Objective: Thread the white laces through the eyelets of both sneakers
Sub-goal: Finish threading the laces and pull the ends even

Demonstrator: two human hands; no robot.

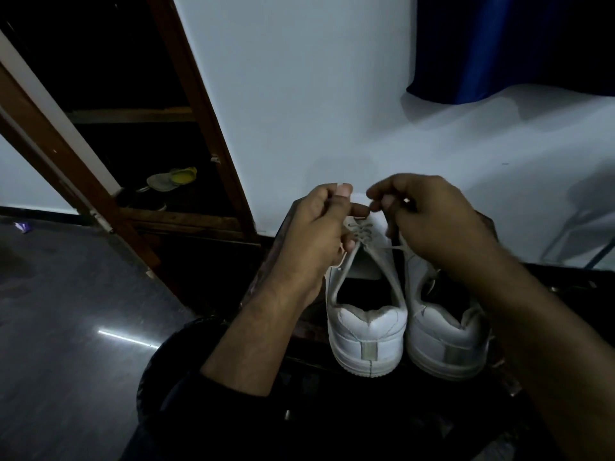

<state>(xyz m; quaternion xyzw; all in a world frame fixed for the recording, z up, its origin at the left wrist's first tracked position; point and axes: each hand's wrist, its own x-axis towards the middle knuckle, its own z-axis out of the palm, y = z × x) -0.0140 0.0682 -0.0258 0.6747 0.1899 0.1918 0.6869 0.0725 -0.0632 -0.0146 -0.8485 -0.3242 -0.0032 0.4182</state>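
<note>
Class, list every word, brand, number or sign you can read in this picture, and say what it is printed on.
None can be read.
The two white sneakers show plain heels: each has a pale strip, no letters visible.
The shoes on the dark shelf are too dim and small to show any print.

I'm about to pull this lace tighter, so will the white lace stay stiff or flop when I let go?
Probably floppy: the thin white lace sags between the white leather sneaker and the right hand. Likely light, since fingertips alone pinch it. It may slide back through the eyelets.

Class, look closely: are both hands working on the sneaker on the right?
No: both hands hold lace at the left sneaker.
</note>
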